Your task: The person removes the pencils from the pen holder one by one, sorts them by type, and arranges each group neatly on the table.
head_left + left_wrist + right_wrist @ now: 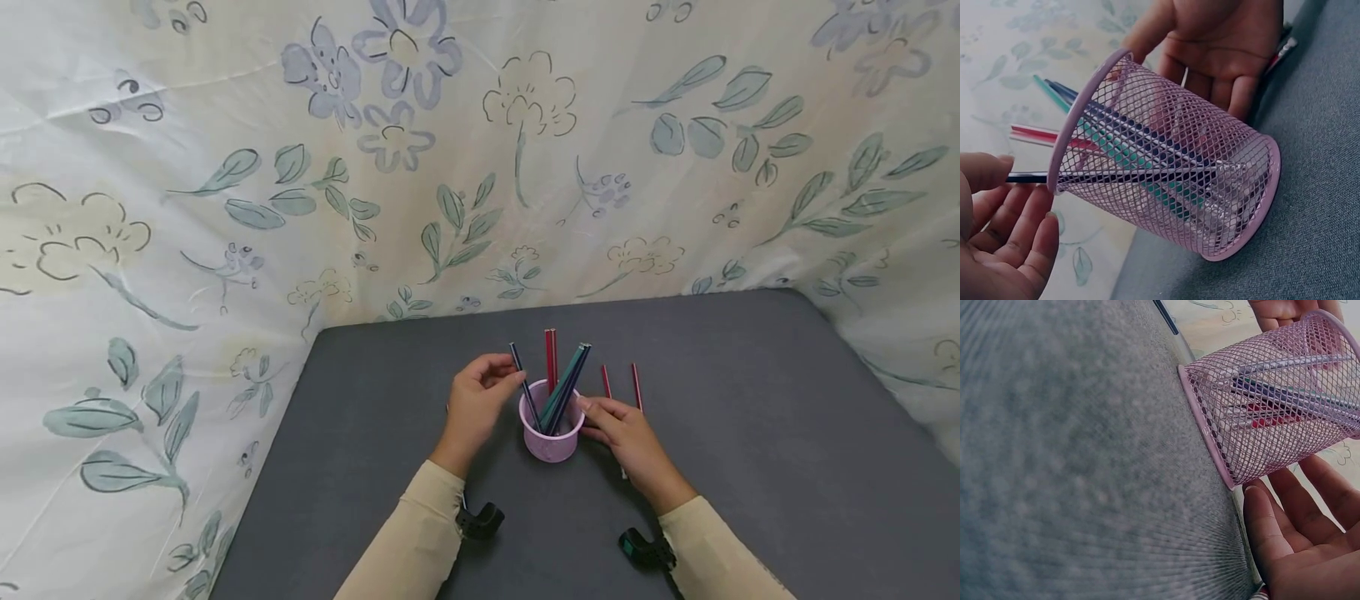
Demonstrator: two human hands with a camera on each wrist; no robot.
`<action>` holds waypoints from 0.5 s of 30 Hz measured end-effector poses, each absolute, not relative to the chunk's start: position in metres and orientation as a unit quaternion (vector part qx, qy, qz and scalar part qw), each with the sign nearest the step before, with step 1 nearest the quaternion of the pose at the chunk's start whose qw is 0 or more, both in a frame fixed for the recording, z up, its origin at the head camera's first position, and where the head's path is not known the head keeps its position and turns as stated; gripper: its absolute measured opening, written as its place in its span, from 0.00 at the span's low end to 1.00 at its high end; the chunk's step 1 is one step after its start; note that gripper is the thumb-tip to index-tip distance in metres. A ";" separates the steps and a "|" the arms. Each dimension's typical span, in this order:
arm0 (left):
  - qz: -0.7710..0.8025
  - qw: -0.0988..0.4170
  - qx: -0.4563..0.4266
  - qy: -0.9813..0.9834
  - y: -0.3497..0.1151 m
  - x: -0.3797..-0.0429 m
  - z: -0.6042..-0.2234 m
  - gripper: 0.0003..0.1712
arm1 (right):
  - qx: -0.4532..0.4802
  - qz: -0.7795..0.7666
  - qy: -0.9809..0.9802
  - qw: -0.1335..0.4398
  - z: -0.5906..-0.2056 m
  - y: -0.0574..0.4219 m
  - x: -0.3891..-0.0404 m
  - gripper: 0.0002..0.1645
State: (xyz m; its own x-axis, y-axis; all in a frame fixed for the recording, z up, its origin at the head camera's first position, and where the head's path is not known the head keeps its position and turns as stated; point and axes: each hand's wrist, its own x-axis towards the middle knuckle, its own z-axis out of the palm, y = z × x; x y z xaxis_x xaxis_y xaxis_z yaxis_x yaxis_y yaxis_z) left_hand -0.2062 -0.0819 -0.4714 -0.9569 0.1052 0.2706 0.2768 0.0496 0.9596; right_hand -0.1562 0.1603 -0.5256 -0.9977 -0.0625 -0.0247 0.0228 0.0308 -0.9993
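A pink mesh cup stands upright on the grey table, holding several slim sticks: red, teal and dark blue. My left hand pinches the upper part of one slim dark-blue stick between thumb and fingertips, beside the rim. That stick's lower end is inside the cup, near the bottom. On the other side, my right hand has its fingertips right at the cup wall, fingers loosely bent around it without a tight grip. Through the mesh the sticks' lower parts show.
Two red sticks lie on the table right of the cup, partly hidden by my right hand. Another dark stick lies on the left side. A floral cloth hangs behind the table and along its sides.
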 end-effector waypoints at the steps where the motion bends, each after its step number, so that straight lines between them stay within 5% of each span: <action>1: -0.674 0.064 -0.131 -0.724 -0.081 -0.207 -0.472 0.12 | -0.014 -0.697 0.716 0.032 -0.525 0.160 -0.156 0.29; 15: -0.671 0.087 -0.131 -0.725 -0.075 -0.207 -0.470 0.09 | -0.013 -0.700 0.713 0.032 -0.522 0.162 -0.158 0.28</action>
